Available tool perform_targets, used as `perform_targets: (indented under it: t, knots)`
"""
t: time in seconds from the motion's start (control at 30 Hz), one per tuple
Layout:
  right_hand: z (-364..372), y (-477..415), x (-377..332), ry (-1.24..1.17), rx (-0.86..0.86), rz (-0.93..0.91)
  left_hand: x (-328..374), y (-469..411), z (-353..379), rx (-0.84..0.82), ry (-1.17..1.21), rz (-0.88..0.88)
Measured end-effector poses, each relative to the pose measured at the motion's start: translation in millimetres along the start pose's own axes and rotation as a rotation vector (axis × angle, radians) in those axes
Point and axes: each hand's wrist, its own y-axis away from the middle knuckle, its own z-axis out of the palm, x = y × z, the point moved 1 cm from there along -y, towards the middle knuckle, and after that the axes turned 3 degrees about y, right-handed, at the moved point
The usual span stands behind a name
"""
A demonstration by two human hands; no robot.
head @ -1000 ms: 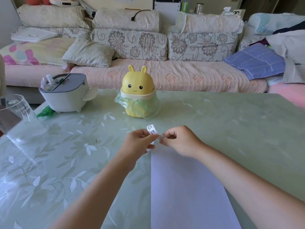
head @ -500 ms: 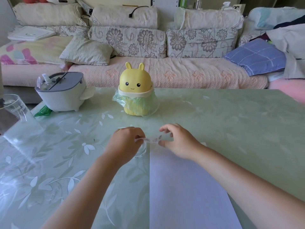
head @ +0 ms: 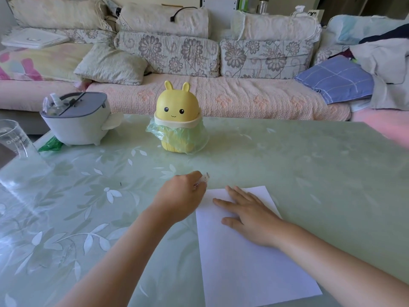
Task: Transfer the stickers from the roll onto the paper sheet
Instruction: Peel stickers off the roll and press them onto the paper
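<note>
The sticker roll (head: 202,181) sits pinched in the left hand (head: 181,196), just off the far left corner of the paper sheet (head: 247,258), with only a short pale strip of it showing past the curled fingers (the print on it is too small to read). Going by size, the tabletop (head: 309,165) comes first: a pale green surface with a white leaf pattern, filling most of the view. The paper sheet is the next largest thing, white and lying flat near the front edge of the tabletop, right of the middle. Toward the far left corner of the tabletop stands a grey and white lidded appliance (head: 76,118), with a scrap of green plastic (head: 49,145) just beside its base. A yellow bunny-shaped bin (head: 177,118) stands at the far edge near the middle, its green bag liner puffing out around its waist. At the left edge a clear plastic cup (head: 13,138) is partly cut off by the frame. The right hand (head: 250,216) lies open and flat, palm down, on the far part of the paper sheet, fingers spread and pointing toward the left hand. The left hand is closed around the sticker roll, knuckles up, hovering close above the tabletop; whether it touches the surface cannot be told.
</note>
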Motion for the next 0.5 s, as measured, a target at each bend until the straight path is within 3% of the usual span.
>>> perform_targets:
  t: [0.17, 0.27, 0.33, 0.43, 0.5]
  knots:
    - [1.1, 15.9, 4.1, 0.094, 0.047, 0.041, 0.8, -2.0, 3.8, 0.004, 0.049, -0.004]
    - [-9.9, 14.1, -1.1, 0.043, 0.185, 0.033, 3.8, -3.8, 4.0, 0.005, 0.172, -0.013]
    - [-19.2, 6.4, -6.8, -0.183, 0.307, 0.027, 6.8, -4.9, 3.3, -0.022, 0.296, -0.058]
    - [-34.2, -7.9, -21.0, -0.812, 0.389, 0.064, 9.1, -4.2, -0.3, -0.069, 0.550, -0.149]
    - [-44.8, -15.2, -29.4, -1.019, 0.418, 0.079, 9.1, -3.4, -2.4, -0.103, 0.701, -0.198]
